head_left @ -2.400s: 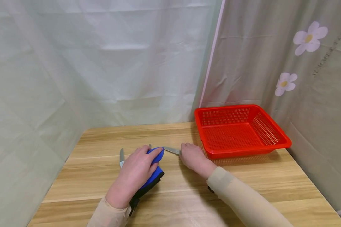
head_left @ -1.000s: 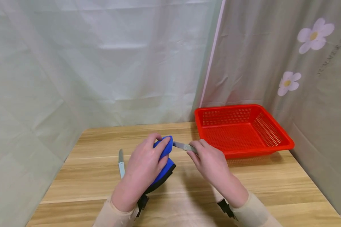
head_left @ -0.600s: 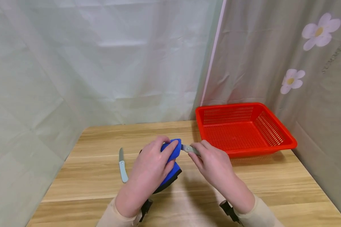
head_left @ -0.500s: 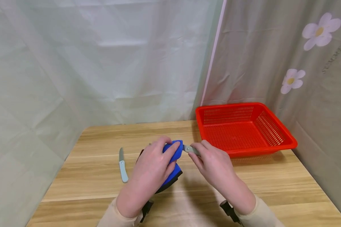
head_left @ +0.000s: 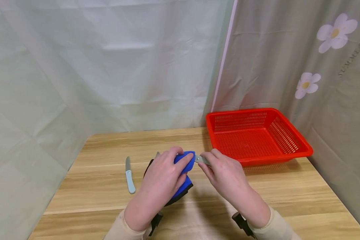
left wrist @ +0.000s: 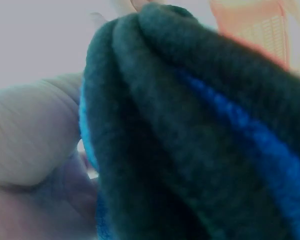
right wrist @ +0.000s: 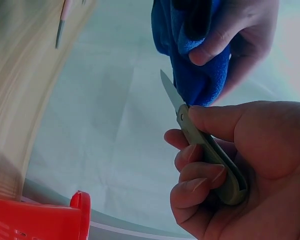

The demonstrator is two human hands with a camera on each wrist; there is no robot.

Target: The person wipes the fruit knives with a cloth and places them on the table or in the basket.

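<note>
My right hand (head_left: 225,170) grips the grey-green handle of a folding knife (right wrist: 192,132), its blade out. The left hand (head_left: 163,176) pinches a blue cloth with black edging (head_left: 189,163) against that blade, close to the handle's pivot. From the right wrist side, the blade lies along the cloth with its tip showing. Dark folds of the cloth fill most of the left wrist view. Left of my hands, a knife with a pale blue handle (head_left: 130,181) lies on the table. Behind the left hand a small blade tip (head_left: 157,154) peeks out, the rest hidden.
A red plastic basket (head_left: 259,160) stands at the back right of the wooden table (head_left: 90,196), near the right hand. Curtains (head_left: 138,66) hang behind and beside the table. A pink-handled knife (right wrist: 65,12) shows in the right wrist view.
The right hand has lifted the knife from the table to the cloth. My left hand has moved right, and the cloth has slid along the blade towards the handle.
</note>
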